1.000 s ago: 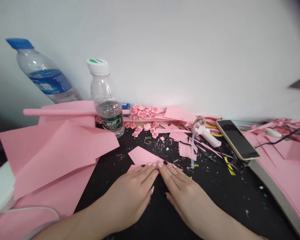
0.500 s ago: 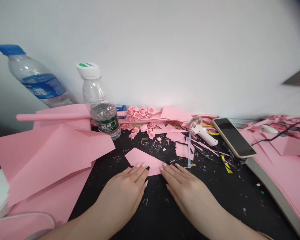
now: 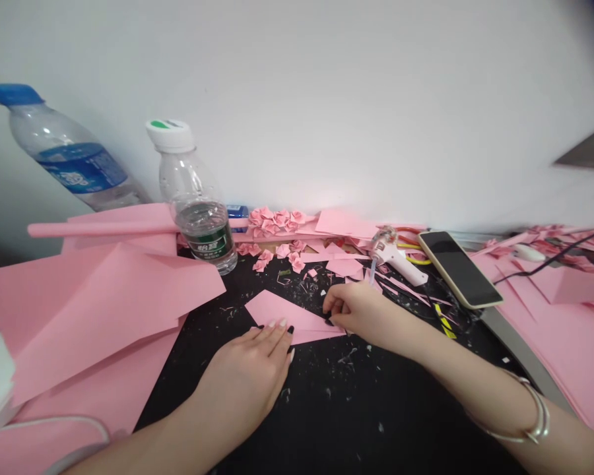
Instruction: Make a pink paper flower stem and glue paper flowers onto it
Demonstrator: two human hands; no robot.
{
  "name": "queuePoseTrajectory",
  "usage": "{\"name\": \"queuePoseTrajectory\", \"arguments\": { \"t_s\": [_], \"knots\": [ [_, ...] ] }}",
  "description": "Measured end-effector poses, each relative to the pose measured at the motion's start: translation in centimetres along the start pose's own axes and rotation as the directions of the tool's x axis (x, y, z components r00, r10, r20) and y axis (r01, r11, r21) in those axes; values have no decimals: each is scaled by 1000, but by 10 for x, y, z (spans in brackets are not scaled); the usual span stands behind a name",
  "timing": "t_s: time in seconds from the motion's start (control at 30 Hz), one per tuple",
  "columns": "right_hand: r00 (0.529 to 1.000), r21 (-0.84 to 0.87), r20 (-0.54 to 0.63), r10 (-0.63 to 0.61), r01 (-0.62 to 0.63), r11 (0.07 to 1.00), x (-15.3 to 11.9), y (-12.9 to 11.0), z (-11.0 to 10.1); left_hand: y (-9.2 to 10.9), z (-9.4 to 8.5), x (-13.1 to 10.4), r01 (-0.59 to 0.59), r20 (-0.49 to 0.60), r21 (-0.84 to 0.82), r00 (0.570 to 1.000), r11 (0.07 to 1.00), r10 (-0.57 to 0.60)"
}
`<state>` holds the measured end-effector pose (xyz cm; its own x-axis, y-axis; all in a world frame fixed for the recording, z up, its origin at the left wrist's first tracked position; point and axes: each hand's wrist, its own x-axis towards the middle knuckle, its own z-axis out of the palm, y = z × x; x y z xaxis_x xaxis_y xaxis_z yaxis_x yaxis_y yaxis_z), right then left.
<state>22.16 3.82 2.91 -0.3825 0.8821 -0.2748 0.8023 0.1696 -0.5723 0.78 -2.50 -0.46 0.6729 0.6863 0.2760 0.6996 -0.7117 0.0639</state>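
From my remote seat I'm seeing the pale wall (image 3: 327,119) standing behind the white-capped bottle (image 3: 202,221), my landmark. The black table (image 3: 371,409) is stretching out in front of that bottle. The big creased pink sheet (image 3: 103,297) is lying left of the bottle and nearer, on top of more pink paper (image 3: 113,382). The pink stack (image 3: 569,349) is sitting far right of it. The blue-capped bottle (image 3: 82,161) is leaning, left of the landmark.

Hands next. The left hand (image 3: 252,366) is lying flat, nearer than the bottle and slightly right, fingers straight and together, bearing on the paper but gripping nothing. The right hand (image 3: 359,310) is curling in, farther right of the bottle, thumb and fingertips nearly meeting at the paper's right end; can't tell whether it's pinching the edge or only touching. The folded pink paper (image 3: 282,310) itself is lying on the table, right of the bottle and nearer, under the left fingers.

The phone (image 3: 460,270) is resting well right of the bottle; the glue gun (image 3: 400,260) is lying between them. Small stuff: paper roses (image 3: 277,221) are clustering just right of the bottle.
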Motion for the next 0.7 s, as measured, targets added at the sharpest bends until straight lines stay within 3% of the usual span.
{"name": "queuePoseTrajectory", "arguments": {
  "t_s": [0.1,0.37,0.53,0.7],
  "knots": [
    [994,-8,101,37,-36,999,4,-2,-8,-1,1,0,0,-13,4,1000,1000,0],
    [993,-126,114,6,8,992,-1,-13,-13,-6,2,4,-33,-46,3,998,999,33],
    [998,-162,11,-68,69,984,-7,-8,-1,-11,6,13,-50,-75,-21,996,999,48],
    [986,-207,-84,-145,125,970,-14,-1,8,-16,6,28,-70,36,-89,997,994,73]
  ]
}}
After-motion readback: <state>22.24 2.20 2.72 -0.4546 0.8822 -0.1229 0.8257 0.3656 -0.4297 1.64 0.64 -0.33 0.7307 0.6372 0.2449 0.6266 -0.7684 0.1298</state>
